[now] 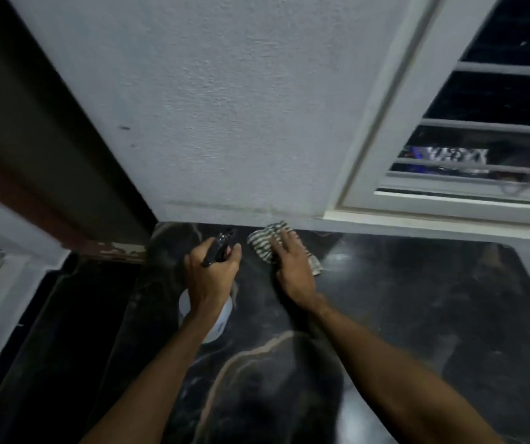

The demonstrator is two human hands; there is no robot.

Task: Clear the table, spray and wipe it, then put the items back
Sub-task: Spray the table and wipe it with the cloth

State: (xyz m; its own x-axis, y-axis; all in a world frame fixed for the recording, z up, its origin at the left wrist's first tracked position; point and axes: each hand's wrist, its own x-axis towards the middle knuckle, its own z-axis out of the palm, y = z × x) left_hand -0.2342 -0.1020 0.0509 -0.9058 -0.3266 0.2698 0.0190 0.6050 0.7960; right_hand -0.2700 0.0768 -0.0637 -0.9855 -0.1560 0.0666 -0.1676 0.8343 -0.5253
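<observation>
The table (417, 315) has a glossy black marble top with pale veins and stands against the wall. My left hand (212, 274) grips the black trigger head of a spray bottle (220, 318) with a white body, held over the table's far left part. My right hand (292, 267) lies flat, fingers spread, on a striped grey-and-white cloth (265, 243), pressing it onto the table top close to the wall. The two hands are a short gap apart.
A textured white wall (225, 107) rises right behind the table. A white-framed window (449, 187) with horizontal bars is at the right. A dark wooden door frame (49, 155) stands at the left. The table's rounded right corner is near a dark object at the edge.
</observation>
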